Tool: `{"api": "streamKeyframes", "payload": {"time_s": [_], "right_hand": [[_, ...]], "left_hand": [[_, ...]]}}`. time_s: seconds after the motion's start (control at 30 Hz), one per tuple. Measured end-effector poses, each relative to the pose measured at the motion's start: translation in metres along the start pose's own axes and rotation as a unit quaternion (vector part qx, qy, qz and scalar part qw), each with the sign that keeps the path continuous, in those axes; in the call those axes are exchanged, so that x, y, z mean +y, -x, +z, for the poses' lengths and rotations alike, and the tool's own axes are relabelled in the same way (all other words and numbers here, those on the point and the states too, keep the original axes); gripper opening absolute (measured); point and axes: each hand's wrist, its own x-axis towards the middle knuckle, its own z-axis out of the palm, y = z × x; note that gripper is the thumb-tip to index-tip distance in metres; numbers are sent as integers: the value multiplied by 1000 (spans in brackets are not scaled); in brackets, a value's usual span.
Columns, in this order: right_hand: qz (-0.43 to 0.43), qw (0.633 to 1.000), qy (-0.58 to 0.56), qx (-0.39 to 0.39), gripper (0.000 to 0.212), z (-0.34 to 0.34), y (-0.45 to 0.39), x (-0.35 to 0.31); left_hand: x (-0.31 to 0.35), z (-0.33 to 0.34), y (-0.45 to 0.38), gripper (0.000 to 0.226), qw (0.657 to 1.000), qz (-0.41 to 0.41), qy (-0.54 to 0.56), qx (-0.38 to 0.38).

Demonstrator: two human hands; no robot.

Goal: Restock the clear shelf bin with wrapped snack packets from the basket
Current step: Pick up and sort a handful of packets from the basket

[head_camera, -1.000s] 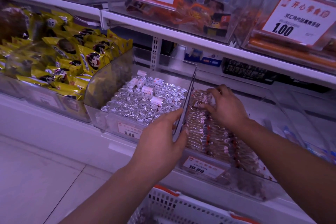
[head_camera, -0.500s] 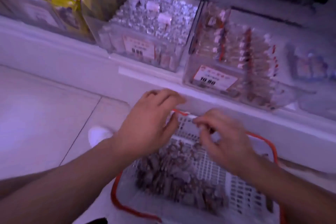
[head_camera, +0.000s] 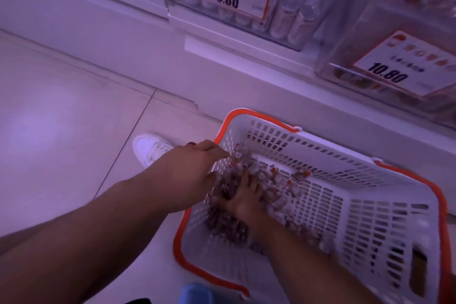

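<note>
A white mesh basket (head_camera: 370, 217) with orange handles sits on the floor below the shelf. A pile of small wrapped snack packets (head_camera: 276, 195) lies in its left half. My right hand (head_camera: 243, 198) rests on the pile with its fingers spread and pushed in among the packets. My left hand (head_camera: 195, 168) reaches over the basket's left rim, thumb along the edge; its fingers are down inside, hidden by the mesh wall. The clear shelf bin (head_camera: 345, 39) with the 10.80 label is at the upper right, only its front showing.
A second clear bin (head_camera: 291, 15) labelled 9.80 stands left of it on the white shelf ledge. A white shoe (head_camera: 150, 148) stands on the tiled floor beside the basket's left corner. A blue object (head_camera: 197, 291) shows at the bottom edge.
The view has tipped down from the shelf bins to the basket. Both hands left the bin, dropped to the basket and now sit in the packet pile.
</note>
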Motion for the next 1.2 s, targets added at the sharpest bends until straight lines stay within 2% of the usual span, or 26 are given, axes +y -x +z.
{"api": "streamKeyframes", "payload": {"time_s": [0.1,0.23,0.3,0.4,0.47,0.57,0.63,0.73,0.83,0.97,1.1,1.2], "right_hand": [[-4,997,47,64,131,12,-10,7],[-26,983,140,117,92,-5,-11,56],[5,988,86,131,76,-19,-8,76],[27,996,7,84,59,-24,-8,72],[30,998,-39,47,63,-18,-13,55],[84,996,-41,12,99,-8,-21,32],[97,995,-5,13,108,-4,-26,23],[64,998,0,28,93,-4,-30,13],[36,999,1,18,89,-5,-32,6],[52,995,-84,17,70,-1,-37,13],[66,978,-196,-38,56,-9,-51,21],[27,982,-178,-61,40,-28,-46,35]], "left_hand": [[-17,4,7,48,1000,-23,8,-9],[-17,7,7,46,1000,-2,3,0],[-8,5,5,44,999,25,17,29],[4,3,5,39,997,45,48,40],[8,5,7,37,997,44,50,25],[13,10,9,38,999,40,36,-7],[15,15,10,39,999,40,6,-21],[9,22,10,40,998,37,-38,-30],[-1,24,7,41,999,2,30,-32],[-8,26,4,43,996,-31,85,-15],[-4,27,2,42,998,-8,53,-30],[1,22,-2,44,998,-15,42,-35]]}}
